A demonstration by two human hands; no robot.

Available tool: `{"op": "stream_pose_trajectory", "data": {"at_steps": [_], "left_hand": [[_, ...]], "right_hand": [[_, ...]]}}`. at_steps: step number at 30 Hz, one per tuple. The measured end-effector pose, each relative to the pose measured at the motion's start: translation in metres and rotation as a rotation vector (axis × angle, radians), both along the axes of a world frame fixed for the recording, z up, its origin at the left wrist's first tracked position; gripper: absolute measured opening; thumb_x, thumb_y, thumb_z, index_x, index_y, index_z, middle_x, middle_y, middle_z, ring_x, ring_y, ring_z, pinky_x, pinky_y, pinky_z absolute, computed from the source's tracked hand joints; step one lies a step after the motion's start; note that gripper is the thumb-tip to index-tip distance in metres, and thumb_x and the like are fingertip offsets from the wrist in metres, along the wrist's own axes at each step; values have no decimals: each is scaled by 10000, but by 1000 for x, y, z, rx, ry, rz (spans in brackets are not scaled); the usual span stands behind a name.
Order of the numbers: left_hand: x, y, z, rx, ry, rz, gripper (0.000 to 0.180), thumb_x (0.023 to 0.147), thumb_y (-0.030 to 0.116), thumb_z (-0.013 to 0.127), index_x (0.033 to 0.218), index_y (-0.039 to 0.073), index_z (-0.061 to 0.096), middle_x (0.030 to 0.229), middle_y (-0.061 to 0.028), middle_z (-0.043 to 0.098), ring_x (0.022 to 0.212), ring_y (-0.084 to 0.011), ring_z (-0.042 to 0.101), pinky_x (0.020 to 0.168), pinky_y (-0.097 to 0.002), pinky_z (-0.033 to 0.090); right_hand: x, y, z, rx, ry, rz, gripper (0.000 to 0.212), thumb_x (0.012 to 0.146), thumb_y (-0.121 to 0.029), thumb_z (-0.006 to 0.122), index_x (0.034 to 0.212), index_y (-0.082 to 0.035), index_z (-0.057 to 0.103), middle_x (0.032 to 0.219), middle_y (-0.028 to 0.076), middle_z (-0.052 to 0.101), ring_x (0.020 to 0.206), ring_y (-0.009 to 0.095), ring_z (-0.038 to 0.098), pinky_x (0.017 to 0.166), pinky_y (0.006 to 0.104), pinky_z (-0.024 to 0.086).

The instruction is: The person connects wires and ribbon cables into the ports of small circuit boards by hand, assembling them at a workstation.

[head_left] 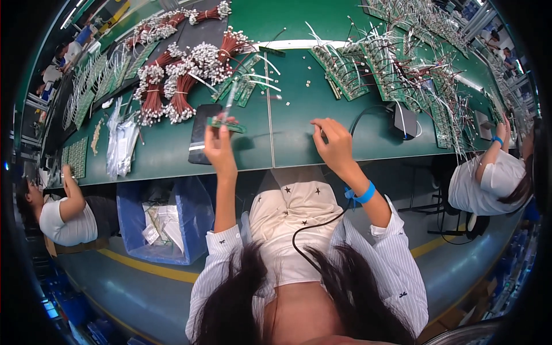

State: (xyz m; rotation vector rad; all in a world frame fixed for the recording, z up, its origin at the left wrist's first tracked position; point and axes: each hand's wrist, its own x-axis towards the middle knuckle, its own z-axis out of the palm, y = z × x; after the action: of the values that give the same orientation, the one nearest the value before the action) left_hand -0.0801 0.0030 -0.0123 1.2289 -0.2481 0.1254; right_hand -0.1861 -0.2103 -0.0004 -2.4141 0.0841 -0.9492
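Note:
My left hand (221, 150) is raised over the table's near edge, with its fingers closed on a small green circuit board (234, 126). A white wire (232, 95) stands up from that board. Beneath the hand lies a dark flat object (201, 133) with a pale band across it. To the right, my right hand (333, 145) hovers above the green tabletop, its fingers bent and a little apart, with nothing visible in them. Around my right wrist is a blue strap (363, 193) with a black cord.
Bundles of red wires (185, 86) with white connectors lie at the left. Wired circuit boards (371, 72) fill the right, near a black box (404, 122). Clear plastic bags (122, 141) lie far left. A blue-lined bin (192, 218) stands below. Co-workers sit on both sides.

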Motion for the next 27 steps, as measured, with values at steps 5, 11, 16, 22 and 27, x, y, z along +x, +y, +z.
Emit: {"op": "stream_pose_trajectory", "data": {"at_steps": [5,11,16,22,27], "left_hand": [[22,-15,94,-221,-219,25,290,892,138,475,1140,-11,449,1014,-134,566,914,-215,568,819,-360,476],[64,-24,177,-385,-510,226,303,895,172,461,1116,-35,468,1011,-152,572,931,-252,570,838,-389,477],[69,-45,191,-478,-553,286,299,896,196,424,1072,-33,500,1034,-160,570,982,-272,563,897,-402,455],[82,-61,175,-552,-458,244,298,891,220,440,1068,-12,503,1038,-141,571,977,-258,561,905,-392,449],[98,-64,169,-558,-437,247,309,886,234,457,1067,-13,503,1034,-141,565,987,-254,550,919,-395,436]], "right_hand": [[8,-19,23,53,153,68,107,766,-66,576,872,-59,590,726,69,581,650,249,561,592,351,430],[19,-25,32,37,255,156,71,782,-91,577,847,-65,589,718,66,568,673,258,553,607,364,426],[24,-29,19,-62,301,205,63,764,-86,588,818,-55,583,756,73,558,717,260,547,623,381,434],[44,-14,14,-213,333,320,176,758,-77,590,928,-39,571,949,86,554,871,271,538,734,376,429],[103,-3,-2,-319,194,304,258,743,-103,617,978,-12,559,1062,112,526,1010,263,496,864,369,372]]}}
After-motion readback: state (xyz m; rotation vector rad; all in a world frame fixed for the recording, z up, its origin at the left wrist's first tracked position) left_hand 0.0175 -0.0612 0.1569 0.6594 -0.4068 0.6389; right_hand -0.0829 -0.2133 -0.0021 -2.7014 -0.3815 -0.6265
